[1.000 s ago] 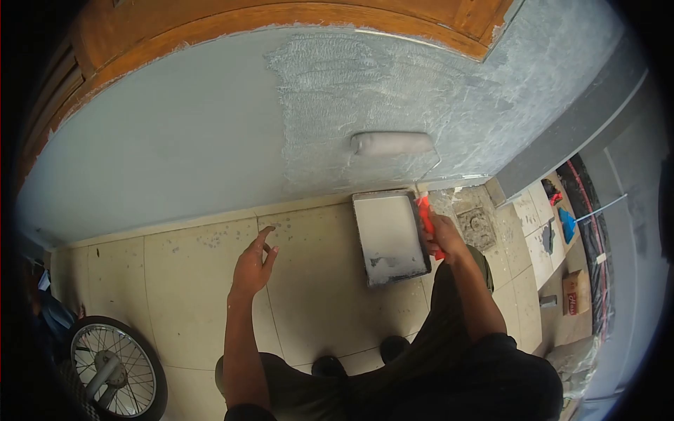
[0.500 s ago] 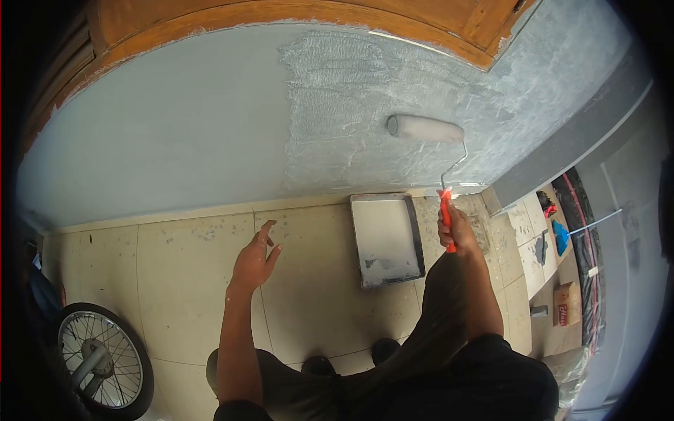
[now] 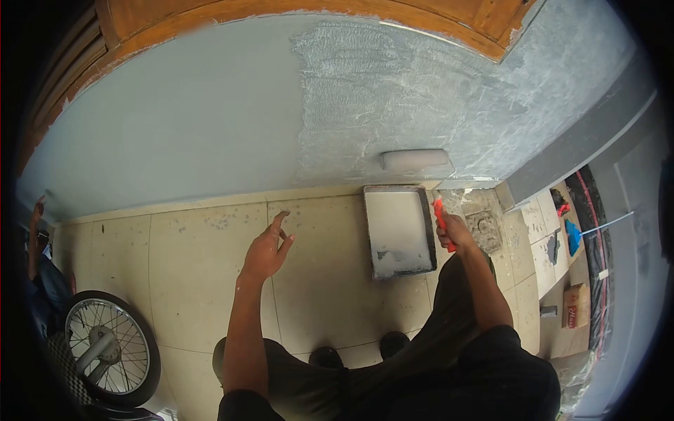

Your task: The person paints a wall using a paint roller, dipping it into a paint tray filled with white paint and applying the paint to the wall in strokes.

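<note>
My right hand (image 3: 456,232) is wrapped round the orange handle of a paint roller (image 3: 415,159). The roller's pale, paint-covered sleeve lies level against the low part of the grey wall (image 3: 189,119), just above the baseboard. Below it on the floor sits a black-rimmed paint tray (image 3: 366,231) with whitish paint in it. My left hand (image 3: 267,250) hangs free over the tiles, left of the tray, fingers apart and holding nothing. The wall's right part shows wet, streaky, textured paint; its left part looks smooth.
A motorcycle wheel (image 3: 112,351) stands at lower left, with another person's arm (image 3: 33,242) beyond it near the wall. At right are a small box (image 3: 576,306), a blue item (image 3: 573,238) and a dark strip of sheeting (image 3: 593,210). Wooden frames (image 3: 449,31) top the wall.
The roller has moved down the wall toward the baseboard, and its sleeve is more level. My view has shifted slightly, bringing another person's arm into sight at far left.
</note>
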